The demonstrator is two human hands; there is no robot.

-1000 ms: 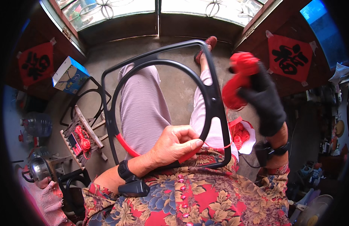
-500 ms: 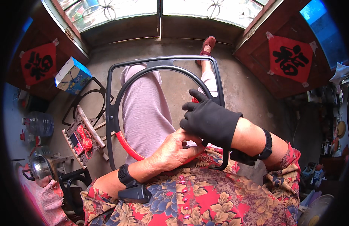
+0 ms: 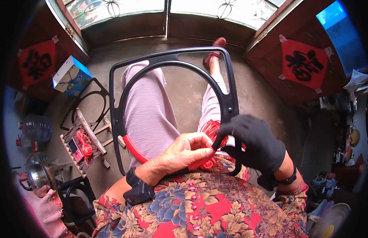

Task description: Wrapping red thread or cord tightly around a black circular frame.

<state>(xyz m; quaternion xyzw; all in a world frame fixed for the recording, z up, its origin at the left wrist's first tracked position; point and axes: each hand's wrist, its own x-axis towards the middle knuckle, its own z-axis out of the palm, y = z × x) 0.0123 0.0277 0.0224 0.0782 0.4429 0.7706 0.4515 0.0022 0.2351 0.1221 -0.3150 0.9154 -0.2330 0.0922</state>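
Note:
A black frame [image 3: 117, 115] with a rounded inner ring rests over my lap. Glossy red cord is wound closely around the near left part of the ring, forming a red wrapped stretch [image 3: 133, 148]. My bare left hand [image 3: 187, 150] pinches the near side of the ring, thumb and forefinger closed at the wrapping. Just right of it, my right hand [image 3: 253, 142], in a black glove, has its fingers bent together at the cord by the ring; the exact grip is partly hidden. A loose bundle of red cord [image 3: 210, 129] lies beside the gloved fingertips, partly behind them.
Left of my legs, a wooden stool [image 3: 88, 131] bears a phone and a red cord hank [image 3: 85, 147]. Another black frame [image 3: 97, 99] leans behind it, near a blue box [image 3: 73, 77]. A metal pot [image 3: 38, 180] stands farther left. Double doors [image 3: 128, 27] stand ahead.
My right hand has moved right and down, away from over the left hand. The red cord bundle now shows beside it. My left hand stays at the ring; the frame has tilted slightly.

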